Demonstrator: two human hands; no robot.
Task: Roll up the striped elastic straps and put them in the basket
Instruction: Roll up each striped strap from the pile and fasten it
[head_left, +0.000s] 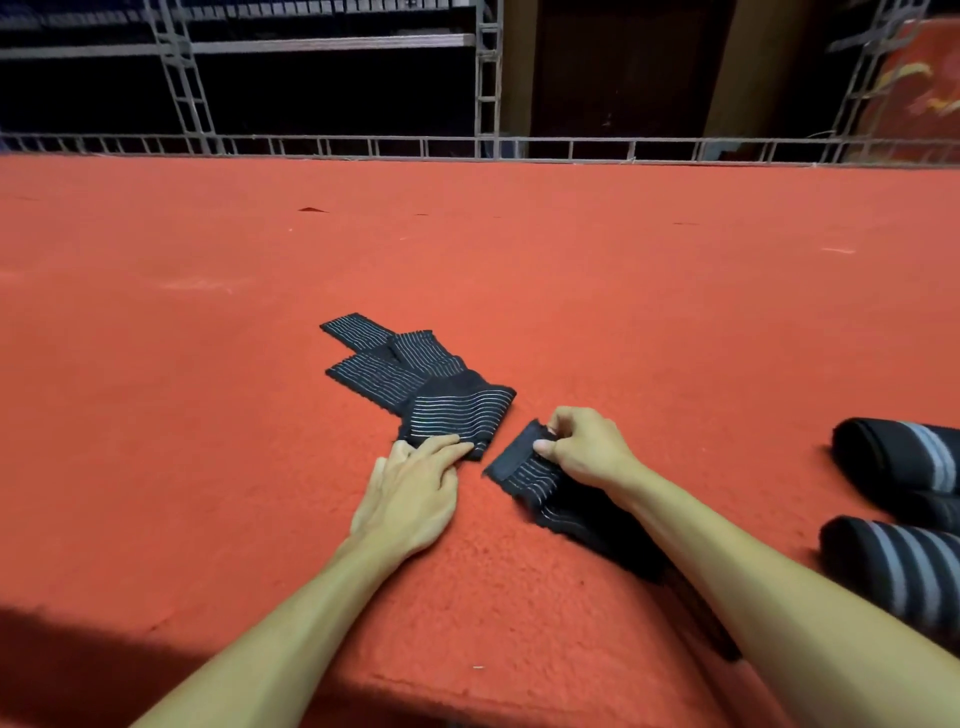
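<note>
Black strap (519, 475) pinched at its end by the right hand (584, 449) for rolling.
Pile (415, 379) steadied under straight, together fingers of the left hand (408, 499).

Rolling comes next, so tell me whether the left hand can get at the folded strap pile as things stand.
Likely yes: the left hand rests straight fingers on the near end of the folded strap pile. The right hand pinches a separate strap alongside, not across it.

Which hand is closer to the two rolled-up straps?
Right. The right hand, pinching a strap, is just left of the rolls; the left hand lies farther left, touching the pile.
</note>
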